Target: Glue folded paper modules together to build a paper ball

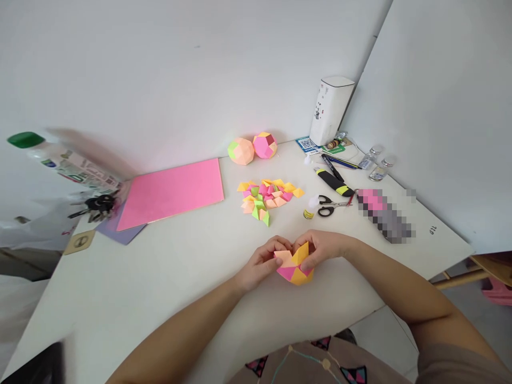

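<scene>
Between my hands is a partly formed folded-paper ball in peach, pink and orange, with pointed flaps at its upper edge. My left hand pinches its left side, thumb on the near face and fingers behind. On the right side, my right hand grips an orange flap, its thumb pressed near the rim. Beyond the hands lies a loose heap of small folded paper pieces in orange, pink, peach and green. Two closed paper balls, one peach and green and one pink and orange, rest against the wall.
Right of the heap are a small glue bottle, black-handled scissors, a utility knife, pens and two glass jars. A white canister stands behind. Leftward lie pink paper sheets, keys and a green-capped bottle.
</scene>
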Demonstrator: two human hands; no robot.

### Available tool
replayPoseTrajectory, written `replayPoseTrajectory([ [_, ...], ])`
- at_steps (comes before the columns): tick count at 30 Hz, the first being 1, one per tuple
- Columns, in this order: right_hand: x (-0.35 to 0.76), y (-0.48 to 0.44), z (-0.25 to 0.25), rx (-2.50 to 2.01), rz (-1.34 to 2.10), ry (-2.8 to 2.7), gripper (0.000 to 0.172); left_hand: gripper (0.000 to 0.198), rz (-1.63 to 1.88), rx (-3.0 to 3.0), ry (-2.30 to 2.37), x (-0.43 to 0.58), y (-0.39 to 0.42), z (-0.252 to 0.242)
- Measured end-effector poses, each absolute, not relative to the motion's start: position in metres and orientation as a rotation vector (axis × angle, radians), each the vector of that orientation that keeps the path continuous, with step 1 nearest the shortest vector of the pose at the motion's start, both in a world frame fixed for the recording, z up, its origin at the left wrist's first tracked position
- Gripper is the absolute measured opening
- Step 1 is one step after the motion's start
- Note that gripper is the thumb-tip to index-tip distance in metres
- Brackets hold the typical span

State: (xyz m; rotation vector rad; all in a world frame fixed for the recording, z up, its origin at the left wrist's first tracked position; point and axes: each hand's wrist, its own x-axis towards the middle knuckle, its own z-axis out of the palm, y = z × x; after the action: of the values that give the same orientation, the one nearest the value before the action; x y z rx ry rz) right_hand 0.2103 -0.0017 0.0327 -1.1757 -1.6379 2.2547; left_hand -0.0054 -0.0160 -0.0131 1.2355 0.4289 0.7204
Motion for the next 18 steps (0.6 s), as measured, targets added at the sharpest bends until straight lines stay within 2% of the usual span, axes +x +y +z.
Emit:
replayPoseTrajectory([
  [8,0.212,-0.001,0.033,-1.172,2.234,-1.669,0.031,0.023,0.697,1.134,0.453,-0.007,-0.014,-0.012],
  [12,0.214,0.0,0.034,-1.169,2.238,-1.669,0.03,0.033,0.661,1.115,0.444,-0.007,-0.012,-0.009],
  [15,0.215,0.001,0.033,-1.154,2.263,-1.671,0.031,0.027,0.602,1.165,0.388,-0.008,-0.01,-0.005],
  [18,0.214,0.0,0.032,-1.144,2.281,-1.677,0.032,0.032,0.514,1.127,0.392,-0.01,-0.011,0.0],
])
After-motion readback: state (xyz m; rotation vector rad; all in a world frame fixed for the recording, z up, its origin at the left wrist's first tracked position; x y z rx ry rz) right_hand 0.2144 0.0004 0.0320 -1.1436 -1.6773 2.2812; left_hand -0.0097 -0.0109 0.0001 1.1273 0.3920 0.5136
